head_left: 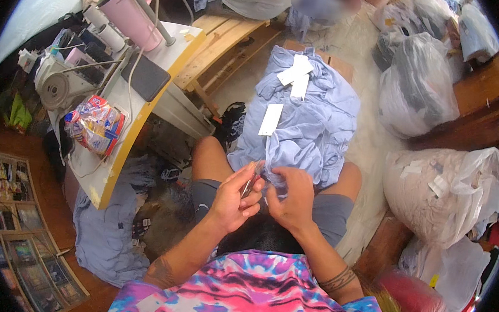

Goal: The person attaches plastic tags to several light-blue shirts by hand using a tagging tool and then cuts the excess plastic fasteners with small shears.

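Observation:
A heap of light-blue garments (317,120) lies before me between my knees, with several blank-looking white tags (271,120) on top. At the heap's near edge, my left hand (236,196) is closed around a small slim tool (249,185) that looks like thread snips, dark reddish with a metal gleam; the fingers hide most of it. Close beside it on the right, my right hand (294,199) has its thumb and forefinger curled in on a bit of the light-blue cloth. What exactly lies between those fingertips is partly hidden.
On the left, a yellow-edged sewing table (179,39) carries a phone (145,76), a bread package (95,123), a pink tumbler (132,19) and a machine (61,87). Stuffed plastic bags (418,87) line the right side. A wooden bench (214,45) stands ahead; another person sits beyond.

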Tool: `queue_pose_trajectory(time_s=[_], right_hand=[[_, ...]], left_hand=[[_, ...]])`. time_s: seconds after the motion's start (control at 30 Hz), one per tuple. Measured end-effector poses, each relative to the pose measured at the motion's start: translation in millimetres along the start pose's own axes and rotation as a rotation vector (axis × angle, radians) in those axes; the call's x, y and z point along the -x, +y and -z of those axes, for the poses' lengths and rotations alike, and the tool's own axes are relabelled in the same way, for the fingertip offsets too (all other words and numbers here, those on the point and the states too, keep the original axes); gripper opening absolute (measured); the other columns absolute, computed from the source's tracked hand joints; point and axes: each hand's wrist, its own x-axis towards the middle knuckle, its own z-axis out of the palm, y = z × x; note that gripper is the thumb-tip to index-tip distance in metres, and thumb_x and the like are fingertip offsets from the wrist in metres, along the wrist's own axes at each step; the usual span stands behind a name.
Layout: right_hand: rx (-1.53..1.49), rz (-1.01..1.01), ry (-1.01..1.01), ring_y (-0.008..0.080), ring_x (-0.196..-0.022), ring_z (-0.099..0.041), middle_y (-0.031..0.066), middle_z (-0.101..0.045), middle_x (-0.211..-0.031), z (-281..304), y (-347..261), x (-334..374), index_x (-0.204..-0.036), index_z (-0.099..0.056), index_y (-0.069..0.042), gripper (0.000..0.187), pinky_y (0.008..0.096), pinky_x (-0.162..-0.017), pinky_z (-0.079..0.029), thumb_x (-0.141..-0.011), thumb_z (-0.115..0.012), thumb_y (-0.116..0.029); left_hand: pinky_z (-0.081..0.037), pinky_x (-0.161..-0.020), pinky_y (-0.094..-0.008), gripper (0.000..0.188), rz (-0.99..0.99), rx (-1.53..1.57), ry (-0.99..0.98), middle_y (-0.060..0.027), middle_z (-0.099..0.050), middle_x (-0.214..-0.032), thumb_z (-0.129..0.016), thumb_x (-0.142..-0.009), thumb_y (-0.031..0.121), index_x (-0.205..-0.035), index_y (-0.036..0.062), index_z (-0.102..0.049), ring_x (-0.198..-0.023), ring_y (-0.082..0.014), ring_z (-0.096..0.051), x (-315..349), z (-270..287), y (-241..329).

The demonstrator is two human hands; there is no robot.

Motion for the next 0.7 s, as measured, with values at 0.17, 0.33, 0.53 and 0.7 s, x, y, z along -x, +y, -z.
queue_pose_trajectory(time_s=[0.17,0.33,0.53,0.7], right_hand=[[0.093,0.06,0.047,0.027,-0.081,-0.065,0.0059,-0.067,-0.087,-9,0,-7,-0.104,-0.069,-0.01,0.025,0.0417,-0.081,-0.045,-0.083,-0.078,-0.017],[0.135,0.165,0.032,0.0248,-0.073,-0.065,0.0038,-0.068,-0.082,-18,-1,-8,-0.1,-0.071,-0.011,0.016,0.0399,-0.078,-0.045,-0.086,-0.076,-0.014],[-0.047,0.066,-0.038,0.0255,-0.078,-0.067,0.0084,-0.07,-0.087,-17,5,-6,-0.101,-0.072,-0.007,0.012,0.0385,-0.074,-0.046,-0.089,-0.073,-0.007],[-0.441,-0.21,-0.127,0.0242,-0.075,-0.065,0.0142,-0.068,-0.088,-15,8,-8,-0.107,-0.072,0.001,0.015,0.0335,-0.068,-0.048,-0.094,-0.07,-0.006]], left_hand=[[-0.036,-0.04,-0.0205,0.034,-0.041,-0.022,-0.041,-0.0004,-0.055,-0.087,-0.042,-0.112,0.036,-0.136,0.0162,-0.057,-0.051,-0.0042,-0.037,5,3,-4],[-0.036,-0.041,-0.021,0.036,-0.075,-0.027,0.001,-0.0011,-0.055,-0.089,-0.04,-0.113,0.036,-0.138,0.0162,-0.055,-0.052,-0.0047,-0.037,12,5,-3],[-0.037,-0.041,-0.0217,0.037,-0.096,-0.123,0.035,-0.0015,-0.054,-0.088,-0.041,-0.112,0.035,-0.144,0.0171,-0.049,-0.05,-0.0045,-0.037,9,6,-6],[-0.037,-0.04,-0.0216,0.036,-0.085,-0.173,0.024,-0.001,-0.055,-0.086,-0.042,-0.113,0.031,-0.145,0.0158,-0.048,-0.049,-0.0041,-0.036,6,8,1]])
